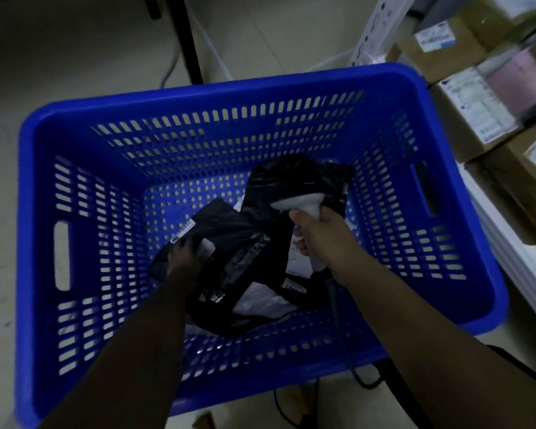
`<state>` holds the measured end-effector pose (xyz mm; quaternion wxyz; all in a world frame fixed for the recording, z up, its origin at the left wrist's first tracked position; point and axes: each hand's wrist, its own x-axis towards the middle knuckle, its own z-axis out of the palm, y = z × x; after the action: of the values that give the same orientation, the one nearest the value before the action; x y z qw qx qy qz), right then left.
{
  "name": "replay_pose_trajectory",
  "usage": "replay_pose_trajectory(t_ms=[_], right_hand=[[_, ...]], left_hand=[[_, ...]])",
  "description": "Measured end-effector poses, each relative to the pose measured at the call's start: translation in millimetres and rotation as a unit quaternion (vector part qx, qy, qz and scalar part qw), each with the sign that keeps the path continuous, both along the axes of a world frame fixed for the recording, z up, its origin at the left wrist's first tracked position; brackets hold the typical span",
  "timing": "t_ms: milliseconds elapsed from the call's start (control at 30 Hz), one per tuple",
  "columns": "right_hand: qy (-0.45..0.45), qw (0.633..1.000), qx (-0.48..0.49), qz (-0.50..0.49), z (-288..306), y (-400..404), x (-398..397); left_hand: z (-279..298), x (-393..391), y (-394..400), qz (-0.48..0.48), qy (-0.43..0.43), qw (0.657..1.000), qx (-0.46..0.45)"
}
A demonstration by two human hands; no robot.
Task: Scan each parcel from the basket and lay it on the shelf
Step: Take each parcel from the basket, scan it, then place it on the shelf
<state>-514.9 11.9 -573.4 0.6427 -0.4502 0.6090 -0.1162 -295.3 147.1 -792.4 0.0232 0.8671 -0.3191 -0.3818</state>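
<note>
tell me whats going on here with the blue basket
A person is bent over a blue plastic basket on the floor, sorting black bagged parcels. The right hand grips a white handheld scanner, its head pointing down into the basket. The left hand reaches in and rests on a black parcel with a white label; whether it grips it is hard to tell in the dim, blurred picture. More parcels lie beneath. Cardboard boxes already sit on the shelf to the right.

Dim light throughout. Pale tiled floor with faint grout lines. Dark post rising at top centre, a thin cable trailing beside it. White perforated upright at upper right, beside stacked cardboard boxes bearing printed labels.
</note>
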Motion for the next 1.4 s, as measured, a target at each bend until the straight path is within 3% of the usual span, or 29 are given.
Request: replay_pose_trajectory(t_ms=[333, 433, 567, 767, 967, 1200, 1400], right_hand=[[0.006, 0.996, 0.047, 0.079, -9.1, 6.5, 31.4], [0.006, 0.996, 0.063, 0.065, -10.4, 7.4, 31.6], [0.002, 0.997, 0.070, 0.036, -8.7, 6.2, 25.6], [-0.006, 0.997, 0.069, 0.018, -6.4, 4.7, 21.8], [0.000, 0.999, 0.039, 0.003, 12.2, 9.7, 17.2], [0.008, 0.995, -0.078, -0.066, 80.3, 6.0, -29.2], [-0.014, 0.950, -0.209, -0.233, 161.8, 13.9, -107.4]], left_hand=[[-5.2, 22.2, 5.6, 0.082, 0.038, 0.995, 0.051], [-4.2, 8.7, 5.5, 0.094, 0.045, 0.990, 0.097], [-4.4, 0.7, 5.8, 0.139, -0.004, 0.987, 0.084], [4.0, 8.0, 8.0, 0.151, 0.016, 0.982, 0.114], [36.2, -8.9, -13.7, 0.243, 0.134, 0.953, -0.124], [146.2, -65.5, -81.7, 0.077, 0.104, 0.963, -0.238], [287.0, -152.1, -112.0, -0.040, 0.077, 0.901, -0.424]])
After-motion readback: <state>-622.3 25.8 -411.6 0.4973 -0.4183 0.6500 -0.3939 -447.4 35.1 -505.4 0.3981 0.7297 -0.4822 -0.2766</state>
